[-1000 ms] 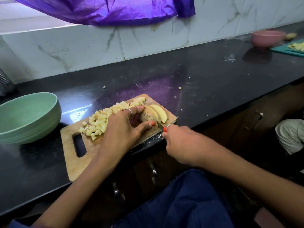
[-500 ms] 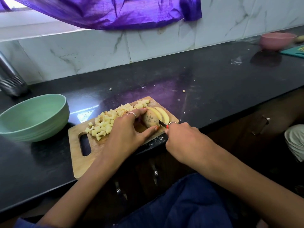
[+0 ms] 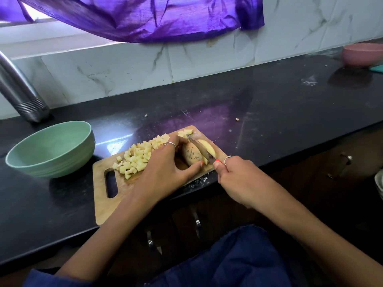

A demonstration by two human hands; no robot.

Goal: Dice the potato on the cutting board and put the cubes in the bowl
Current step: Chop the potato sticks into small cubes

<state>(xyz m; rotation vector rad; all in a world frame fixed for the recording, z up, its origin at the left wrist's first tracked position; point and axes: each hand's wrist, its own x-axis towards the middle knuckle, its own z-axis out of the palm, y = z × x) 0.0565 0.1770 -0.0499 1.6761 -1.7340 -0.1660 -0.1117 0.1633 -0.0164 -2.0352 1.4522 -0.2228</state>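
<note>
A wooden cutting board (image 3: 107,206) lies at the front edge of the black counter. On it my left hand (image 3: 165,170) holds an unpeeled potato piece (image 3: 191,155) between fingers and thumb. My right hand (image 3: 238,179) grips a knife (image 3: 200,147) whose blade lies along the potato's right side. A cut slice (image 3: 208,148) lies just right of the blade. A pile of pale potato cubes (image 3: 136,158) sits on the board, left of my left hand. The green bowl (image 3: 51,150) stands left of the board and looks empty.
A steel tap (image 3: 18,90) rises at the far left, behind the bowl. A pink bowl (image 3: 362,53) and the corner of a teal board (image 3: 378,68) sit at the far right. Small potato scraps (image 3: 237,119) lie on the counter (image 3: 269,112). Cabinet handles lie below the counter edge.
The knife blade, earlier hidden low beside the potato's near end, now lies along the potato's right side. My left hand stays on the potato. The camera view has tilted up.
</note>
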